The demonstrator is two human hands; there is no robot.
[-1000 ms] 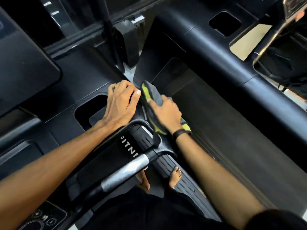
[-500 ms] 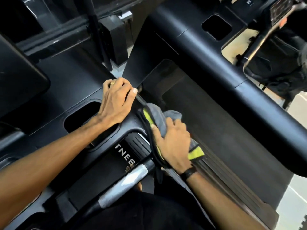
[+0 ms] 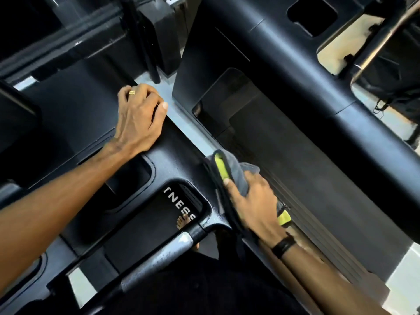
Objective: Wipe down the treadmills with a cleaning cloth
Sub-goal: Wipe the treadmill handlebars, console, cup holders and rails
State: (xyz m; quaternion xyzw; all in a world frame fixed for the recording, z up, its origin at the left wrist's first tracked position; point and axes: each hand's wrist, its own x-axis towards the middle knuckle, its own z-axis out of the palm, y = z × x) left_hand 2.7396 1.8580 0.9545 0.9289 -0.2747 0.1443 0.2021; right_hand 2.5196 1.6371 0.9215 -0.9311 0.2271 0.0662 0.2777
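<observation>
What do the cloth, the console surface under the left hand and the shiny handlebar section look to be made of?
Cloth: soft fabric, probably microfibre, grey with yellow-green trim; it folds and bunches under the right hand.
Console: likely moulded plastic, matte black with fine grain, rounded edges; the left hand rests on it.
Handlebar section: silvery with bright reflections, apparently metal or metallic coating.

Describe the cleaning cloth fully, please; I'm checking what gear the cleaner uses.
The cleaning cloth is soft grey fabric with bright yellow-green patches, one near its upper fold and one at its lower end. It is bunched, not spread flat. The right hand grips it and presses it against the right edge of the black treadmill console. The left hand does not touch it.
</observation>
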